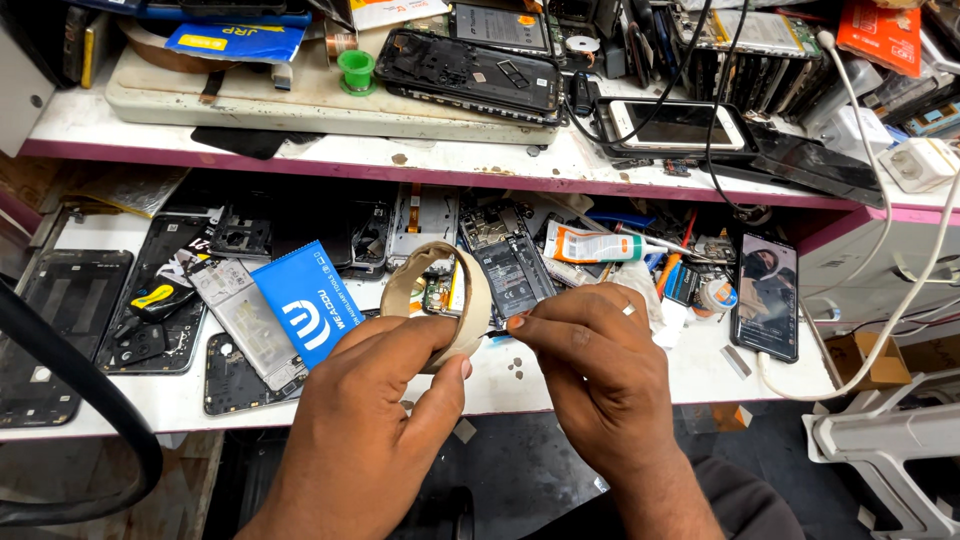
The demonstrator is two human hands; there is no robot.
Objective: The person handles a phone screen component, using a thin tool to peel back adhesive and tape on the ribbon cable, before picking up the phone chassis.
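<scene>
Beige tape roll (447, 300), nearly spent, thin ring, held above the white bench edge (700, 375). Left hand (375, 400) has thumb and fingers clamped on the rim at 6 o'clock. Right hand (590, 365) has fingertips pinched together at 3 o'clock, apparently on the loose end. Judged light, flexible, easily crushed; best held by the rim. A blue packet (310, 310) lies at 9 o'clock.

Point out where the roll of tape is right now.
In the head view, the beige tape roll sits at centre, held upright by the left hand, while the right hand pinches its edge, just right of the blue packet.
</scene>
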